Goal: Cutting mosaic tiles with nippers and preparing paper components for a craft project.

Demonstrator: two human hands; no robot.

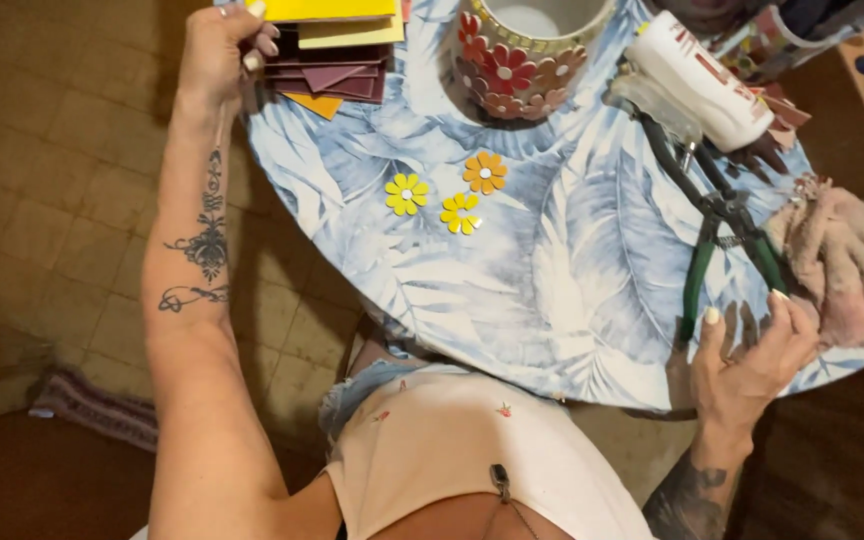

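Note:
My left hand (220, 48) reaches to the table's far left edge, fingers curled on the side of a stack of coloured sheets (337, 55), yellow on top, maroon below. My right hand (752, 355) rests on the table's near right edge, fingers spread, beside the green-handled pliers (717, 235) and touching nothing I can make out. Three small flower pieces lie mid-table: two yellow (407, 193), (460, 213) and one orange (485, 172). Behind them stands a round pot (522, 55) covered with red and brown flower pieces.
The round table (572, 290) has a blue leaf-print cloth. A white glue bottle (702, 80) lies at the back right. A pinkish rag (847, 260) sits at the right edge. Tiled floor lies to the left, with a striped mat (92, 405).

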